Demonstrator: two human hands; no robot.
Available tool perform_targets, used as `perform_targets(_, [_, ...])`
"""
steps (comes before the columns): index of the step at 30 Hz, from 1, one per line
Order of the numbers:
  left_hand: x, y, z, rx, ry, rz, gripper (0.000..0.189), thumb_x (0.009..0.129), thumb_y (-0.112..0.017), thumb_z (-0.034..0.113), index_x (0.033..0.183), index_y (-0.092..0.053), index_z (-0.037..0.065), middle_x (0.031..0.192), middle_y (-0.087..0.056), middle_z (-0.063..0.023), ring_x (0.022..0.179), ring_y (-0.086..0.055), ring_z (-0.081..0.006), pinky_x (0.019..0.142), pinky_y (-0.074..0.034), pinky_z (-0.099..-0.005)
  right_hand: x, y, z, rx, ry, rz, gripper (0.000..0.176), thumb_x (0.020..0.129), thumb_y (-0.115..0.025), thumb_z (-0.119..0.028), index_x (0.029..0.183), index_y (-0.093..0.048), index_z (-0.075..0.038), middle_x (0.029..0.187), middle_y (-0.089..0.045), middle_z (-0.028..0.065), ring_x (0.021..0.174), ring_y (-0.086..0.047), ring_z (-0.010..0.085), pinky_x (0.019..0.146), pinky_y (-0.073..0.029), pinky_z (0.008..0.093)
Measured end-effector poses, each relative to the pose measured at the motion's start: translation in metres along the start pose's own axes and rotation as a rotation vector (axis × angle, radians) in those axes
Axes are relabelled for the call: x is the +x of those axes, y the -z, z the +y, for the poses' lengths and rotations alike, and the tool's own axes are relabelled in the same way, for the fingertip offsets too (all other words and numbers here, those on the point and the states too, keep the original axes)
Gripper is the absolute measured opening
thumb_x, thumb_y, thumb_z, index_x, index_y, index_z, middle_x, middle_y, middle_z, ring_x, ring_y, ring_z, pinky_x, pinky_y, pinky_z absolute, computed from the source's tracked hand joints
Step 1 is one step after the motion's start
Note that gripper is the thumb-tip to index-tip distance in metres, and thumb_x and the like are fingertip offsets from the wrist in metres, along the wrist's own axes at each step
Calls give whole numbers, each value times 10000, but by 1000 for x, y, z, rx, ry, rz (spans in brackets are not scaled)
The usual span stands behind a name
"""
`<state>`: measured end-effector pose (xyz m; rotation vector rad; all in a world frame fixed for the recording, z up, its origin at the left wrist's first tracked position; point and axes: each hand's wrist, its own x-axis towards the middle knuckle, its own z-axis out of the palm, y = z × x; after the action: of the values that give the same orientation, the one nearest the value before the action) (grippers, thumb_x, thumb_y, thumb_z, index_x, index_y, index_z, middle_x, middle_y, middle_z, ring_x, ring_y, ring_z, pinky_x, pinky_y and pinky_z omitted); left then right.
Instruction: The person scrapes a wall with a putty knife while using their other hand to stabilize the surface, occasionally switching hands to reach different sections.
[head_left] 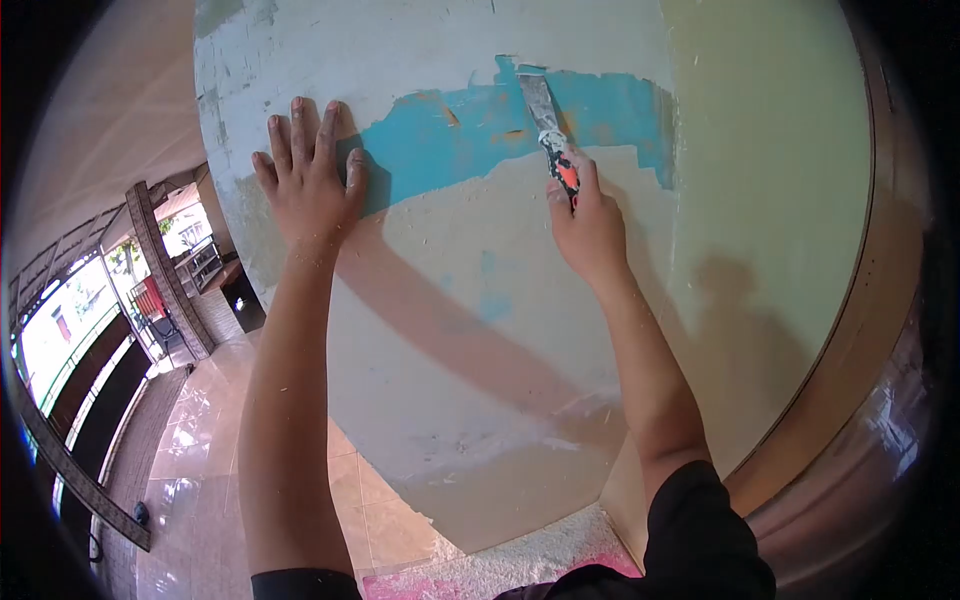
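Flat against the wall (460, 370), my left hand (312, 190) rests with its fingers spread, at the left end of a blue strip (440, 140) where the pale coating is off. My right hand (590, 215) is wrapped round the black and orange handle of a putty knife (541, 105). The knife points up, and its metal blade lies over the blue strip, with the tip near the strip's upper edge. Pale coating surrounds the blue area above and below. Small orange marks show on the blue.
Below the wall, white scrapings (520, 555) lie on a pink surface. A tiled floor (200, 460) and a post (165, 270) are at the left, with a red chair (148, 298) beyond. A greenish wall (770, 170) with a brown edge stands at the right.
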<state>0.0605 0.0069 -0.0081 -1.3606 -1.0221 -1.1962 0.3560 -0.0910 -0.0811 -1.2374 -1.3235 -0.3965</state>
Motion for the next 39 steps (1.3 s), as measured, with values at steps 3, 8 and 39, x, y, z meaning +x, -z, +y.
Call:
perform_targets(3, [0,-1,0,7,0,-11,641,965,-496,470,1574,-341,343,1690,-194,-24,1560,-131,-322,1224,-108,-609,19,5,-7,-18,6,3,419,995,-553,-304,1355,-464,-109,906,-706,213,830,-684,427,739,-516,517])
perform_targets(8, [-1,0,0,8,0,-19,645,979,-474,458,1587,-305,329,1694,-176,-16,1564,-114,-312,1233,-93,-597,6,0,0,-9,33,-26,460,991,-549,-343,1374,-448,-110,896,-709,208,834,-684,438,755,-523,537])
perform_targets(39, [2,-1,-2,34,-5,-12,637,972,-488,456,1576,-333,328,1690,-191,-27,1561,-130,-306,1226,-99,-611,29,-2,77,39,130,120,504,989,-565,-342,1436,-427,-156,1010,-722,170,889,-695,414,767,-528,509])
